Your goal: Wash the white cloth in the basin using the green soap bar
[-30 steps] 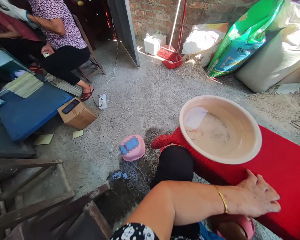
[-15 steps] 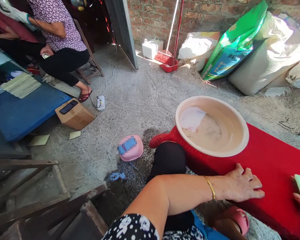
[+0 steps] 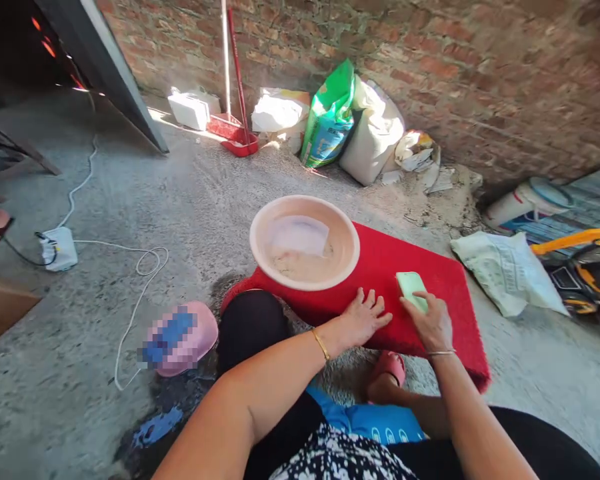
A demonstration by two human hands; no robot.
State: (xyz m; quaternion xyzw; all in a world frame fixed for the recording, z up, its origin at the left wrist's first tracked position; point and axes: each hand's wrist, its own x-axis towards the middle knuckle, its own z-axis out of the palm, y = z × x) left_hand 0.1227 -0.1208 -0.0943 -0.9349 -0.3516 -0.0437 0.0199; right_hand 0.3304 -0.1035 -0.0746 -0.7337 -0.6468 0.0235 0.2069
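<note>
Okay, right hand (image 3: 434, 323): I see fingers gripping pale-green block (image 3: 410, 285).
Block axis: away, slanting left.
Left hand (image 3: 363, 320): left of block, spread.

Gold bracelet (image 3: 321, 345) — black-and-white patterned top (image 3: 339, 460) — black trousers (image 3: 253, 323), pink sandal (image 3: 394, 365).

Brick wall (image 3: 460, 73), sunlit concrete floor (image 3: 195, 193)

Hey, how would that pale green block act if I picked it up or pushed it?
The pale green block is probably stiff, since its edges run straight beside the gripping right hand. It's likely light, being small next to that hand. Its flat, oblong shape suggests it would slide or drag when pushed, not roll.
</note>
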